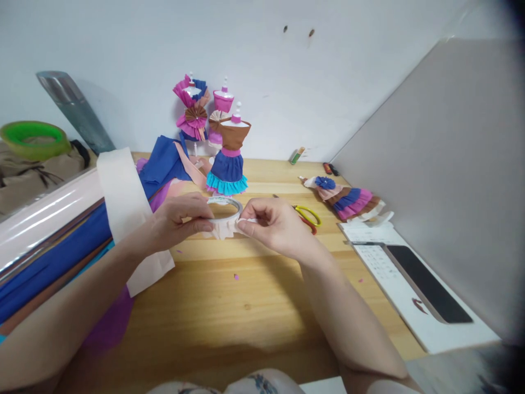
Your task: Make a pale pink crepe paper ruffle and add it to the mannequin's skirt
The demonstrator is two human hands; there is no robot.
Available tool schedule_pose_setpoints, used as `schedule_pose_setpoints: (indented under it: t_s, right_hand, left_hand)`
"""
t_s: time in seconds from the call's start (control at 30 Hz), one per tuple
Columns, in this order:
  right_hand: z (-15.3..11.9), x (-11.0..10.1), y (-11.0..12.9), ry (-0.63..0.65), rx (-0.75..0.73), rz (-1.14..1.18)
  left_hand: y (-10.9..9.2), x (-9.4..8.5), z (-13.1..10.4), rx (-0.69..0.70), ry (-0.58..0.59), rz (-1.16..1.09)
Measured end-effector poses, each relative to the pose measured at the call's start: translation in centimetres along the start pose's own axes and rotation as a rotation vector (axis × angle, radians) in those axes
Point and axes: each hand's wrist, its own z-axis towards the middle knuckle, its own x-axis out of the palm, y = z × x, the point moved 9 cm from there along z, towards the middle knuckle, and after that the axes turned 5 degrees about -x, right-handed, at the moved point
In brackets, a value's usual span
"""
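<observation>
Above the middle of the wooden table (246, 290), both hands hold a roll of white tape (235, 205) with a gathered strip of cream paper (222, 230) along its lower edge. My left hand (184, 219) pinches the left side of the roll and strip between thumb and fingers. At the right end, my right hand (268, 221) is closed, its thumb and forefinger pinching the cream strip beside the roll. Just behind the roll stands a small dress form (229, 148) in a brown top and a blue and turquoise skirt.
Two more dressed forms (192, 112) stand near the wall. Rolls of coloured paper (61, 246) fill the left side. Yellow-handled scissors (308, 215) lie behind my right hand. Further right are a layered paper dress (348, 201), a white board (443, 334) and a phone (429, 284).
</observation>
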Motion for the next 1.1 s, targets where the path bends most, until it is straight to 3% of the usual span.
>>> schedule_pose_setpoints:
  t_s: [0.33,0.53,0.73,0.87,1.1]
  right_hand:
    - [0.2,-0.2,-0.1,-0.022,0.036,-0.048]
    - [0.2,-0.4,-0.5,-0.030,0.068,-0.107]
    - [0.8,0.5,-1.8,0.049,0.117,0.110]
    - [1.2,0.9,-2.1,0.077,0.113,0.228]
    - [0.8,0.5,-1.2,0.131,0.090,0.239]
  left_hand:
    - [-0.2,0.3,0.0,0.014,0.033,-0.027]
    - [-1.2,0.6,-0.2,0.123,0.021,-0.010]
    - [-2.4,0.7,-0.3,0.246,0.035,-0.039]
    - [-1.5,0.3,-0.1,0.204,0.061,-0.093]
    - [1.4,0.0,-0.3,0.008,0.073,-0.160]
